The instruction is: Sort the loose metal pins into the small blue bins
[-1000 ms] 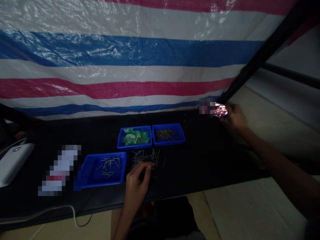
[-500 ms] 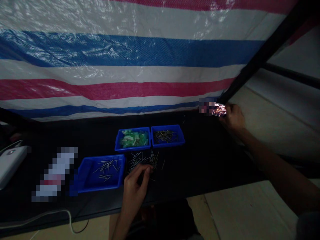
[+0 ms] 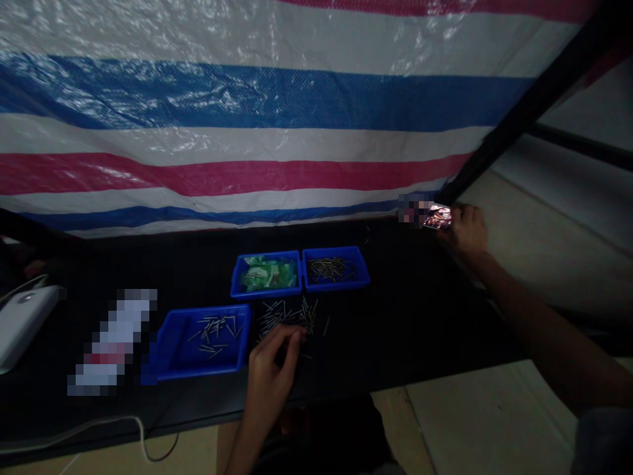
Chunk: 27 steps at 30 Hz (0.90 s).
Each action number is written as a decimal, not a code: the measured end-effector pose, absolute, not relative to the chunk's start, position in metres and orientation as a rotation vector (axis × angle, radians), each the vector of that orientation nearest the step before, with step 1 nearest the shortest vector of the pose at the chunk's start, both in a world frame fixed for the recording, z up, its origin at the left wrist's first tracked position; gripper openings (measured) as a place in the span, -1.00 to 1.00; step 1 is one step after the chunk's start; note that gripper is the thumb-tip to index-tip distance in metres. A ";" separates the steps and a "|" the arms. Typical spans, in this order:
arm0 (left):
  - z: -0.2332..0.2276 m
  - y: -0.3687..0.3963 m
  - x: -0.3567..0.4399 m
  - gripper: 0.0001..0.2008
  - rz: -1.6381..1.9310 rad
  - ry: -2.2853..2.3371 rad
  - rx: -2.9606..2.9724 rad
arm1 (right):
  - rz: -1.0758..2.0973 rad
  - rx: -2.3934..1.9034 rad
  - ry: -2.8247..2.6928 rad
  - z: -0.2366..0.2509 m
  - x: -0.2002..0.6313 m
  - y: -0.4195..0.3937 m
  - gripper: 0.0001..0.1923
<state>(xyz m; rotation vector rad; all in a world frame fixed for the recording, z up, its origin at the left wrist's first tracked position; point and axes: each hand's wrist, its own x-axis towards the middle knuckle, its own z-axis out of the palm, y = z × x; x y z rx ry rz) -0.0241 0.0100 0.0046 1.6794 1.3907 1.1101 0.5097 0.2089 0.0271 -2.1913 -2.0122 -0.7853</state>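
Observation:
My left hand [image 3: 274, 361] is over the front of the black table, thumb and forefinger pinched together at the near edge of a loose pile of nails [image 3: 273, 313]. Whatever lies between those fingertips is too small and dark to make out. Far off to the right, my right hand [image 3: 469, 232] grips the edge of a phone [image 3: 437, 216] with a lit screen. Left of the pile is a blue tray [image 3: 180, 356] with scattered thin nails [image 3: 213, 330] in it. Behind the pile, another blue tray [image 3: 363, 280] contains darker, brassy nails [image 3: 329, 268].
A third blue tray [image 3: 235, 290] holds green plastic packets [image 3: 267, 274]. On the left are a white device [image 3: 27, 323], a pixelated pale object [image 3: 113, 343] and a cable [image 3: 99, 420]. Striped plastic sheeting [image 3: 247, 99] hangs behind the black table [image 3: 420, 316].
The whole view has shifted slightly, so things appear a little further right. Both hands keep the same pose and place on the table.

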 end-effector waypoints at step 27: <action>0.007 0.009 -0.024 -0.77 1.112 1.365 1.660 | -0.819 -2.231 -1.916 0.022 0.496 0.206 -0.29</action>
